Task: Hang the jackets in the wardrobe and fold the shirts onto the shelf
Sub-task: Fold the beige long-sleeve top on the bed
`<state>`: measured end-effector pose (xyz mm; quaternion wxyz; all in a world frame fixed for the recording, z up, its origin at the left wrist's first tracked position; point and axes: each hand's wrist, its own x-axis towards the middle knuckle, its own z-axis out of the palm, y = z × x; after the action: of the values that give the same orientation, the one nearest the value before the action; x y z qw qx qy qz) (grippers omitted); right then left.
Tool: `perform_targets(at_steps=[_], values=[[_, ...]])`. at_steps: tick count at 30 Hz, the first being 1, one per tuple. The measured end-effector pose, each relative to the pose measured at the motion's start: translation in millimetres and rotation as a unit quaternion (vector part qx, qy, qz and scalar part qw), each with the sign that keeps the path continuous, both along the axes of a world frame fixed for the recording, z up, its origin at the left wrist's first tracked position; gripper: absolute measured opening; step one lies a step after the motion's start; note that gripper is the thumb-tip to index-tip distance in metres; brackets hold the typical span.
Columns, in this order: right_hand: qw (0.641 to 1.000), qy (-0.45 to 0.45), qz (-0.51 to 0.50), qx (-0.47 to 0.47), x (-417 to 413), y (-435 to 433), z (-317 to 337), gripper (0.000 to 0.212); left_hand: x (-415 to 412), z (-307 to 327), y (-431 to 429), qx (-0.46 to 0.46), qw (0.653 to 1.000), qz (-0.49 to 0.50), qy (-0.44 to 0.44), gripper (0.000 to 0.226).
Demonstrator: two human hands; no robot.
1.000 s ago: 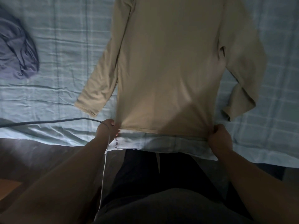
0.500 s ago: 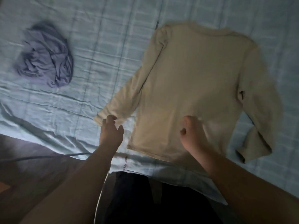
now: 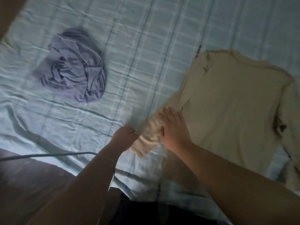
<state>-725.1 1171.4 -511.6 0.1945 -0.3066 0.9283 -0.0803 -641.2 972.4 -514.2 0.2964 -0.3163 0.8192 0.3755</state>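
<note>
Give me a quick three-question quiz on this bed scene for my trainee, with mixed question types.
1. True or false: the purple garment lies neatly folded.
2. Which part of the beige shirt does the left hand pinch?
3. The right hand has its fingers: A clenched in a fist; B straight, resting on fabric; C raised in the air.
Key: 1 false, it is crumpled; 2 the sleeve; 3 B.

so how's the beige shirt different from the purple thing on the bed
The beige shirt lies spread flat; the purple garment is crumpled in a heap. The left hand pinches and the right hand presses the beige shirt's sleeve; the purple garment lies untouched, further left. Both rest on the checked bedsheet.
</note>
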Motion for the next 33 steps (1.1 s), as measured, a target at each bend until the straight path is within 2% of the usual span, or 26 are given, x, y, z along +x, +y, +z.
perform_targets(at_steps=[2, 5, 10, 12, 17, 19, 21, 24, 26, 29, 33], values=[[0.999, 0.005, -0.009, 0.03, -2, -15, 8, 0.054, -5, 16, -25, 0.111, 0.991, 0.062, 0.041, 0.02], [0.999, 0.017, -0.013, 0.041, -8, -39, 19, 0.056, -15, 42, -67, 0.24, 0.955, 0.145, 0.098, 0.013], [0.999, 0.004, -0.047, 0.015, -24, -98, 30, 0.059, -42, 65, -124, 0.247, 0.942, 0.166, 0.157, 0.017], [0.998, -0.004, -0.061, 0.016, -32, -123, 25, 0.06, -52, 65, -142, 0.274, 0.924, 0.218, 0.155, 0.028], [0.997, 0.0, -0.078, 0.027, -54, -171, -1, 0.064, -69, 45, -175, 0.289, 0.887, 0.32, 0.165, 0.031], [0.996, 0.008, -0.083, 0.032, -64, -181, -11, 0.066, -74, 34, -185, 0.274, 0.889, 0.328, 0.166, 0.029], [0.995, 0.004, -0.083, 0.052, -71, -187, -20, 0.067, -77, 25, -190, 0.233, 0.904, 0.322, 0.155, 0.029], [0.994, 0.009, -0.078, 0.07, -76, -194, -30, 0.069, -87, 15, -190, 0.116, 0.945, 0.27, 0.145, 0.027], [0.994, 0.004, -0.067, 0.08, -77, -198, -35, 0.07, -96, 8, -186, 0.038, 0.957, 0.255, 0.131, 0.022], [0.995, -0.012, -0.056, 0.084, -73, -198, -41, 0.069, -104, 4, -174, -0.01, 0.955, 0.276, 0.111, 0.027], [0.998, -0.017, -0.033, 0.059, -64, -193, -37, 0.068, -94, 5, -151, -0.083, 0.953, 0.272, 0.104, 0.021]])
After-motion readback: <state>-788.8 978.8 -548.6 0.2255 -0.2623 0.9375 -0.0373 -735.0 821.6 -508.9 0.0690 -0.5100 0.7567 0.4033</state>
